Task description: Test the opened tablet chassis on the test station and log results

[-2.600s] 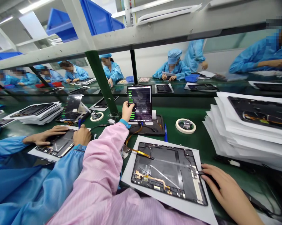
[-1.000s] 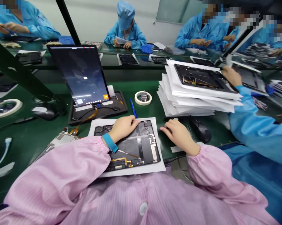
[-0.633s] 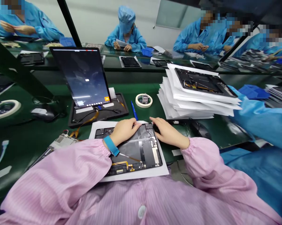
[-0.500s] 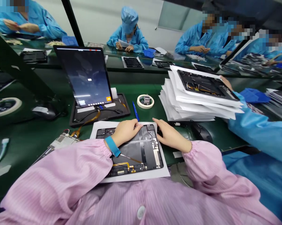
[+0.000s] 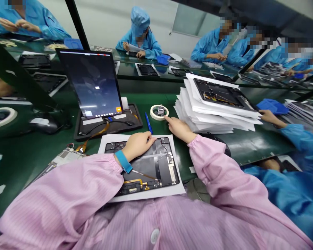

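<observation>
In front of me a tablet housing (image 5: 146,166) lies with its inside up on a sheet of white paper (image 5: 181,189). Ribbon cables and small boards show inside it. My left hand (image 5: 137,146), with a teal band on its wrist, rests across the housing's far edge, its fingers laid out loosely. Beyond the housing's far right corner, my right hand (image 5: 179,127) reaches with fingers apart. Its index fingertip is at the near rim of a roll of cream tape (image 5: 153,116). Inside the roll sit small metallic parts (image 5: 161,111). A blue pen (image 5: 148,123) lies left of the roll.
A lit tablet screen (image 5: 94,86) stands upright in a black tray (image 5: 109,128). Papers with another open housing (image 5: 224,93) are stacked at the right. A loose circuit assembly (image 5: 64,158) lies left. Co-workers in blue sit across; a co-worker's hand (image 5: 272,118) is near the stack.
My right hand has moved from the housing's right edge forward to the tape roll. My left hand has stayed on the housing. The co-worker's arm at the right has drawn back from the stack.
</observation>
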A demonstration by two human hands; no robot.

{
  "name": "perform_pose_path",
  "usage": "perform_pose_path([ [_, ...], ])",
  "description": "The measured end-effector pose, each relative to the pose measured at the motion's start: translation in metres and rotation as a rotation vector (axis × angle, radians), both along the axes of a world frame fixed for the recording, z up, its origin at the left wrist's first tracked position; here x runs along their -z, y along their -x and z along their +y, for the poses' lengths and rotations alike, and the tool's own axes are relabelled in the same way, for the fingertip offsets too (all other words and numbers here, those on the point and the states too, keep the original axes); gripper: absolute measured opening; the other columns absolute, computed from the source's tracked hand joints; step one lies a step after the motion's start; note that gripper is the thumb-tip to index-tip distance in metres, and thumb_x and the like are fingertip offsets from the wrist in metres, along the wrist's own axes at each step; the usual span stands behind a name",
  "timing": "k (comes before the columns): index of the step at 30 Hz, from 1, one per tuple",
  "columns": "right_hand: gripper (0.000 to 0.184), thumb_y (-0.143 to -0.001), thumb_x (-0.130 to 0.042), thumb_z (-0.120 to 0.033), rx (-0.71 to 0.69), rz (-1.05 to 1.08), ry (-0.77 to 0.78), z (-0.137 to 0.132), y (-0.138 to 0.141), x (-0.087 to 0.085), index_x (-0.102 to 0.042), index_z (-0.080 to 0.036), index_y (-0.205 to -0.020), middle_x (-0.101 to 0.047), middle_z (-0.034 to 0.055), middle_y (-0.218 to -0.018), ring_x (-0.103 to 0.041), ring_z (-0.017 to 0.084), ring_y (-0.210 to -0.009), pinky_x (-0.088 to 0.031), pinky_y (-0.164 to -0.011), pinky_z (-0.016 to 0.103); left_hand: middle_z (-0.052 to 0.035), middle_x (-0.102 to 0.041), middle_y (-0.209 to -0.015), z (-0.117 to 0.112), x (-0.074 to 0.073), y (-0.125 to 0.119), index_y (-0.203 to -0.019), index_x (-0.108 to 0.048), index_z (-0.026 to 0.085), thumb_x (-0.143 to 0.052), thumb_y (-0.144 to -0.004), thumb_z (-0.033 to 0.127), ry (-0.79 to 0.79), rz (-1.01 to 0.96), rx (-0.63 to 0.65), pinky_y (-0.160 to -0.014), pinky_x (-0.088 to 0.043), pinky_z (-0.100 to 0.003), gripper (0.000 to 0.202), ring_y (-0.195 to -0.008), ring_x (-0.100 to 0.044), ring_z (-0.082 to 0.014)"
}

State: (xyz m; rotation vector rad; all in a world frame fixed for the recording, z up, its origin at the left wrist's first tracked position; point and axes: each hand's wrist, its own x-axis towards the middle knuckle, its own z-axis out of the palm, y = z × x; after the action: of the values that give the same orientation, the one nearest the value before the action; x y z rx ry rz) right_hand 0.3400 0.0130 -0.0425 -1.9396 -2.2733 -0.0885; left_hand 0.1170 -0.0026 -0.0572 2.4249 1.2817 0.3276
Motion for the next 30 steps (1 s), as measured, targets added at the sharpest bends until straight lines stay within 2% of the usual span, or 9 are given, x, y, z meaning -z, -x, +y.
perform_pose_path([
  [2, 0.035, -0.088, -0.047, -0.013, -0.005, 0.115, -0.113, -0.014, -0.004, -0.019, -0.058, -0.016, -0.120, -0.064, 0.0092, -0.093, -0.060, 0.021, -0.082, -0.045, -0.075, 0.032, -0.0050, -0.068, -0.078, 0.000, 0.000, 0.000, -0.082, -0.061, 0.020, -0.038, -0.093, 0.048, 0.003, -0.003, 0.001, -0.058, -0.033, -0.028, 0.038, -0.072, -0.062, -0.0213],
  [4, 0.025, -0.090, -0.050, -0.023, -0.008, 0.404, -0.219, -0.043, -0.007, -0.039, -0.060, -0.017, -0.113, -0.064, 0.0059, -0.085, -0.059, 0.018, -0.076, -0.046, -0.072, 0.031, -0.0050, -0.068, -0.078, 0.001, 0.001, 0.001, -0.083, -0.061, 0.020, -0.038, -0.093, 0.048, 0.011, -0.003, 0.001, -0.057, -0.033, -0.028, 0.038, -0.072, -0.062, -0.0212],
  [5, 0.022, -0.091, -0.052, -0.029, -0.011, 0.591, -0.206, -0.060, -0.008, -0.046, -0.060, -0.017, -0.107, -0.063, 0.0033, -0.078, -0.057, 0.016, -0.068, -0.045, -0.066, 0.029, -0.0051, -0.068, -0.078, 0.001, 0.001, 0.001, -0.083, -0.062, 0.020, -0.038, -0.093, 0.048, 0.015, -0.002, 0.001, -0.058, -0.033, -0.028, 0.038, -0.071, -0.062, -0.0212],
  [8, 0.023, -0.091, -0.055, -0.040, 0.045, 1.084, 0.124, -0.112, -0.004, -0.050, -0.056, -0.019, -0.099, -0.060, -0.0019, -0.064, -0.045, 0.009, -0.047, -0.034, -0.045, 0.022, -0.0056, -0.069, -0.079, 0.001, 0.001, 0.001, -0.084, -0.062, 0.020, -0.038, -0.093, 0.049, 0.019, 0.004, -0.008, -0.058, -0.034, -0.028, 0.038, -0.072, -0.062, -0.0217],
  [10, 0.027, -0.089, -0.057, -0.043, 0.113, 1.276, 0.373, -0.135, 0.000, -0.038, -0.053, -0.019, -0.101, -0.062, -0.0016, -0.065, -0.040, 0.007, -0.043, -0.027, -0.040, 0.020, -0.0054, -0.069, -0.079, 0.001, 0.001, 0.001, -0.084, -0.062, 0.020, -0.038, -0.093, 0.049, 0.019, 0.012, -0.012, -0.058, -0.034, -0.028, 0.038, -0.072, -0.062, -0.0220],
  [12, 0.031, -0.087, -0.059, -0.045, 0.175, 1.359, 0.493, -0.146, 0.003, -0.021, -0.053, -0.018, -0.099, -0.063, -0.0002, -0.067, -0.043, 0.007, -0.045, -0.028, -0.040, 0.020, -0.0050, -0.069, -0.078, 0.001, 0.002, 0.000, -0.083, -0.062, 0.020, -0.040, -0.093, 0.049, 0.019, 0.022, -0.009, -0.058, -0.034, -0.028, 0.037, -0.072, -0.062, -0.0219],
  [17, 0.033, -0.086, -0.059, -0.048, 0.192, 1.339, 0.505, -0.143, 0.005, 0.008, -0.053, -0.016, -0.095, -0.059, -0.0023, -0.064, -0.041, 0.007, -0.048, -0.028, -0.043, 0.019, -0.0047, -0.068, -0.076, 0.002, 0.003, 0.001, -0.082, -0.061, 0.020, -0.040, -0.093, 0.049, 0.022, 0.043, -0.005, -0.057, -0.032, -0.027, 0.037, -0.071, -0.062, -0.0219],
  [24, 0.027, -0.091, -0.049, -0.045, 0.073, 1.279, 0.567, -0.133, 0.006, 0.009, -0.047, -0.018, -0.091, -0.056, -0.0037, -0.066, -0.036, 0.007, -0.049, -0.027, -0.047, 0.021, -0.0039, -0.068, -0.075, 0.002, 0.003, 0.001, -0.081, -0.061, 0.021, -0.039, -0.093, 0.049, 0.015, 0.032, -0.005, -0.055, -0.030, -0.028, 0.038, -0.070, -0.062, -0.0215],
  [30, 0.010, -0.095, -0.039, -0.026, 0.056, 0.762, 0.301, -0.136, 0.015, 0.014, -0.046, -0.021, -0.090, -0.056, -0.0017, -0.065, -0.055, 0.015, -0.062, -0.041, -0.061, 0.027, -0.0036, -0.068, -0.075, 0.003, 0.005, -0.001, -0.077, -0.061, 0.021, -0.042, -0.092, 0.050, 0.025, 0.001, -0.055, -0.055, -0.030, -0.028, 0.038, -0.069, -0.061, -0.0210],
])
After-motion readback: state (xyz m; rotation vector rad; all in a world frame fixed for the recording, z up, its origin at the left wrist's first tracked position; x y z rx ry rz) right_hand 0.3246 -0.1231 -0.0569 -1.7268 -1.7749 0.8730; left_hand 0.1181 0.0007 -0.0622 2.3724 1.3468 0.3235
